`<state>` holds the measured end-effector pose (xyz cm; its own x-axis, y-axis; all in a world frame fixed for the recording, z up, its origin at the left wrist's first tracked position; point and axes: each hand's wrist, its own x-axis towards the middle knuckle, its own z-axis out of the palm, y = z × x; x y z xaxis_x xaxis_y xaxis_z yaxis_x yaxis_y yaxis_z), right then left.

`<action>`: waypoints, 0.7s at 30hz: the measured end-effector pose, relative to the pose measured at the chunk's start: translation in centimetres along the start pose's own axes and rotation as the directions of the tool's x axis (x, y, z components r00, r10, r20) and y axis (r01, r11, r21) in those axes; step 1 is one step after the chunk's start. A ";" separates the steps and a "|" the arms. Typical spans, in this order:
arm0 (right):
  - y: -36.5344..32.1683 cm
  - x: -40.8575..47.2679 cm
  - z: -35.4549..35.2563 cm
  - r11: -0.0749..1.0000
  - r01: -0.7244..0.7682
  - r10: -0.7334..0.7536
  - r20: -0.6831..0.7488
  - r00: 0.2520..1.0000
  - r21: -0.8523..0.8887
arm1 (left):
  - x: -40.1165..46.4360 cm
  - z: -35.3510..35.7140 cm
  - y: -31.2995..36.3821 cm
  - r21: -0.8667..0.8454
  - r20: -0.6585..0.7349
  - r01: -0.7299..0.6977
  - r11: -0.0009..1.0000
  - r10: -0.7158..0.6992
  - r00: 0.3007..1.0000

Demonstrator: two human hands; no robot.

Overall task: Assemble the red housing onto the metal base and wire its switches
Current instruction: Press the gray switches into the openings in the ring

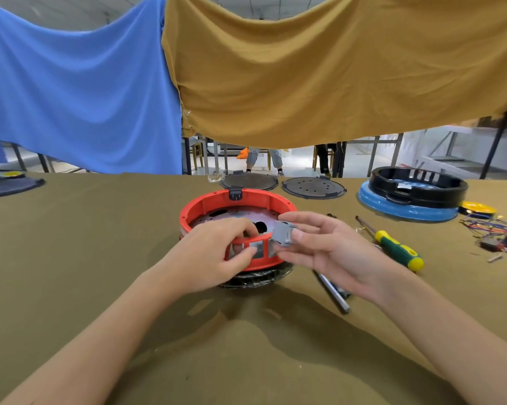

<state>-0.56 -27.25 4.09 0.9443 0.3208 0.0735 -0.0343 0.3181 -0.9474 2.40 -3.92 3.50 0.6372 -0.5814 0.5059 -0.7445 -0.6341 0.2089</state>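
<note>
Right hand (313, 247) grip pinches grey switch (284, 233) (beside housing (237, 206)).

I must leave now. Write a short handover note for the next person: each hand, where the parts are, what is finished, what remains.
Left hand grips the near wall of the round red plastic housing, at its window openings.
Right hand pinches a small grey plastic switch block just beside that wall.
Done: housing sits on the perforated metal base.
Left: seat the switch, then wire it. Loose coloured wires lie far right; green-and-yellow screwdriver lies right of the housing.
</note>
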 end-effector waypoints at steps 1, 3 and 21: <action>0.3 0.0 0.2 0.998 -0.014 0.013 0.024 1.000 0.064 | 0.0 0.1 0.1 -0.003 -0.015 0.001 1.000 -0.002 1.000; 0.7 0.0 0.6 0.991 -0.024 0.019 0.041 0.999 0.135 | 0.0 0.2 0.2 -0.018 -0.048 -0.004 1.000 0.003 0.999; 1.3 -0.5 1.7 0.992 0.011 -0.020 0.070 0.997 0.126 | 0.0 0.2 1.6 -0.215 -0.182 -0.152 0.965 0.114 0.977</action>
<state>-1.59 -25.44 3.32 0.9196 0.3761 0.1139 -0.0649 0.4313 -0.8999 1.24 -5.06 3.71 0.5014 -0.5476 0.6699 -0.8581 -0.4136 0.3042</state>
